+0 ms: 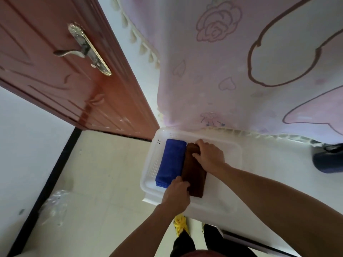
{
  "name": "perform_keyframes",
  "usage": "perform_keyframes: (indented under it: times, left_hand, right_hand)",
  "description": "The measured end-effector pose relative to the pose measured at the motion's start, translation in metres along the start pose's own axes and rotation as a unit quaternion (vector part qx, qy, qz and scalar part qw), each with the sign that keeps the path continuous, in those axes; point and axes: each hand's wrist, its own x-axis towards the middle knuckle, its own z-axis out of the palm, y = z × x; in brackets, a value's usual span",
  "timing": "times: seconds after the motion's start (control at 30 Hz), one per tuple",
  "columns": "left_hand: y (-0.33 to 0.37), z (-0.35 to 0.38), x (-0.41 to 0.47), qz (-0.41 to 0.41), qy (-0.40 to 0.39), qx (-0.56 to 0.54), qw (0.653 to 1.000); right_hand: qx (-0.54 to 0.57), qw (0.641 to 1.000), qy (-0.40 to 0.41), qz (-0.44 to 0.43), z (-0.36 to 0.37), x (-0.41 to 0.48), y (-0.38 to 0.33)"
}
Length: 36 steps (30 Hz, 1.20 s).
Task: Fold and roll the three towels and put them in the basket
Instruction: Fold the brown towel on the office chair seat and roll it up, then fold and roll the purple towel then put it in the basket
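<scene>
A white plastic basket (232,145) stands on the white table's left corner. A rolled blue towel (171,161) lies along its left side. Beside it, on the right, lies a rolled brown towel (194,175), whose near end reaches over the basket's front rim. My left hand (177,194) grips the brown roll's near end, fingers curled over it. At the roll's far end my right hand (208,154) holds it from the right, thumb on top. A third towel is not in view.
A pink flowered curtain (241,71) hangs just behind the basket. A reddish door (65,71) with a metal handle stands open at the left. A dark blue object (328,160) sits at the table's right edge. Crumpled clear plastic (55,204) lies on the tiled floor.
</scene>
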Motion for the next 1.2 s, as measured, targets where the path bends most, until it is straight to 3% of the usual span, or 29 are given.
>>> perform_keyframes:
  times: [0.2,0.27,0.37,0.5,0.6,0.67,0.8,0.9,1.0,1.1,1.2]
  left_hand:
    - [-0.004,-0.005,-0.007,0.066,0.019,0.149,0.987]
    - [-0.005,-0.005,-0.012,0.078,-0.001,0.173,0.982]
    - [-0.007,-0.004,-0.012,0.072,-0.035,0.19,0.978]
    - [-0.005,-0.006,-0.005,0.067,-0.086,0.2,0.974]
    - [-0.009,-0.008,-0.015,0.084,-0.075,0.184,0.977]
    - [-0.016,-0.014,-0.025,0.096,-0.046,0.167,0.98]
    - [-0.037,-0.034,-0.053,0.108,0.051,0.181,0.976]
    - [-0.06,-0.055,-0.079,0.058,0.138,0.162,0.975]
    - [-0.09,-0.066,-0.114,-0.048,0.182,0.125,0.974]
    - [-0.113,-0.052,-0.172,-0.18,0.226,0.064,0.955]
    - [-0.124,-0.016,-0.241,-0.277,0.252,0.028,0.927]
  right_hand:
    - [-0.111,0.963,0.164,-0.185,-0.002,-0.022,0.013]
    - [-0.099,0.971,0.097,-0.193,0.003,-0.021,0.013]
    - [-0.124,0.983,-0.03,-0.131,0.011,-0.012,0.005]
    - [-0.146,0.981,-0.084,-0.096,0.008,-0.003,-0.007]
    - [-0.138,0.979,-0.133,-0.069,-0.006,-0.005,-0.013]
    - [-0.141,0.979,-0.134,-0.065,-0.017,-0.009,-0.015]
    - [-0.182,0.978,-0.059,-0.082,-0.037,-0.028,-0.026]
    - [-0.189,0.973,-0.02,-0.135,-0.052,-0.037,-0.047]
    - [-0.194,0.955,-0.007,-0.224,-0.055,-0.046,-0.08]
    - [-0.201,0.911,0.019,-0.36,-0.041,-0.069,-0.123]
    - [-0.202,0.868,-0.006,-0.454,-0.013,-0.108,-0.167]
